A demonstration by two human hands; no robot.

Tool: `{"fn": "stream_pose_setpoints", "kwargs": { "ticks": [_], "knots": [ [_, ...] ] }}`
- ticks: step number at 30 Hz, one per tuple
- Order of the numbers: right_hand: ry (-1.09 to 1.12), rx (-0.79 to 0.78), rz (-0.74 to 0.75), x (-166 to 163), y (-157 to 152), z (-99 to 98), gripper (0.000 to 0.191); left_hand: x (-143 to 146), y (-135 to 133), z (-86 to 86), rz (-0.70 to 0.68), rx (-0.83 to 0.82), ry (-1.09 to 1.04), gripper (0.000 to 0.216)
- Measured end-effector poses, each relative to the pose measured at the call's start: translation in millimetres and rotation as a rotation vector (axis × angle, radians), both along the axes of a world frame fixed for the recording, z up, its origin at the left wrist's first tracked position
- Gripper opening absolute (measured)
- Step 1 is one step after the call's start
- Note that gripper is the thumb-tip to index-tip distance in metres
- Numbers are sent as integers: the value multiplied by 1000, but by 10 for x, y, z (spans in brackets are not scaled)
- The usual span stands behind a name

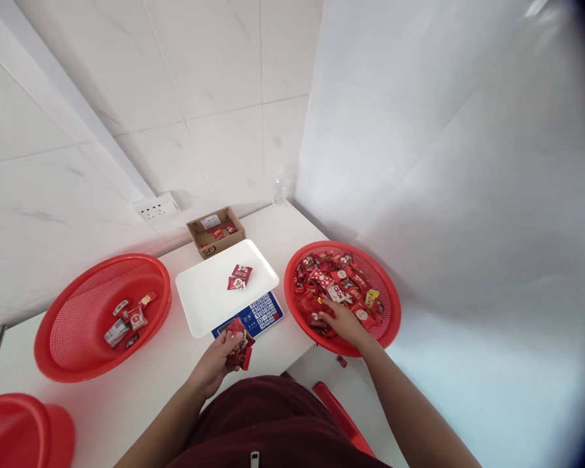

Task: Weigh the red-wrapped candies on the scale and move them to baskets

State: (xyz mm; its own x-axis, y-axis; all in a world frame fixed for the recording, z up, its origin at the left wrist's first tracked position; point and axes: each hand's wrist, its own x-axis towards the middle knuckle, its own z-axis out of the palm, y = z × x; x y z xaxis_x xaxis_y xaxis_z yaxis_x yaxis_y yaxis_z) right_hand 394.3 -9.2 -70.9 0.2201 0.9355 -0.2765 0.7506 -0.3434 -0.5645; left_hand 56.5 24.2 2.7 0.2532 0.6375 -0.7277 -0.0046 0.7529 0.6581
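Note:
My left hand (215, 365) is closed around several red snack packets (240, 344), held low in front of the scale's keypad. My right hand (344, 323) reaches into the right red basket (396, 305), its fingers stretched out and apart, touching the red packets (312, 307) at its near left side. That basket holds a heap of small wrapped snacks, mostly red, with a yellow packet (372, 298) at the right. On the white tray of the scale (202, 292) lie dark red packets (240, 277). The blue keypad (263, 313) faces me, its left end partly hidden by the held packets.
A red basket (53, 357) at the left holds a few packets. Another red basket (61, 432) stands at the lower left edge. Behind the scale is a small cardboard box (213, 249) with packets inside. A clear bottle (277, 192) stands in the corner. One packet (342, 361) lies below the table edge.

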Motion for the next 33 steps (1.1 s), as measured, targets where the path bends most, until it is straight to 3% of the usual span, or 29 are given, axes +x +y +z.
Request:
{"fn": "stream_pose_setpoints", "kwargs": {
  "ticks": [3, 8, 11, 17, 21, 25, 33],
  "knots": [
    [-162, -82, -133, 95, -33, 5, 42, 5, 7, 27, 11, -7, 6, 51],
    [-288, -279, -1, 147, -91, -89, 59, -31, -18, 16, 12, -13, 21, 51],
    [-289, -260, -74, 48, -82, -130, 59, -24, -34, 13, -3, -18, 38, 50],
    [-178, -166, -158, 172, 24, -68, 37, 31, -21, 78, -26, -5, 28, 50],
    [-41, -116, -154, 331, 74, 3, 34, -5, -24, 71, -13, -2, 30, 51],
    [23, -112, -88, 256, 125, -32, 31, -50, -55, 43, -13, -14, 30, 50],
    [-115, -164, -152, -109, 256, -213, 58, -16, -84, 54, 3, -12, 22, 45]
  ]
}}
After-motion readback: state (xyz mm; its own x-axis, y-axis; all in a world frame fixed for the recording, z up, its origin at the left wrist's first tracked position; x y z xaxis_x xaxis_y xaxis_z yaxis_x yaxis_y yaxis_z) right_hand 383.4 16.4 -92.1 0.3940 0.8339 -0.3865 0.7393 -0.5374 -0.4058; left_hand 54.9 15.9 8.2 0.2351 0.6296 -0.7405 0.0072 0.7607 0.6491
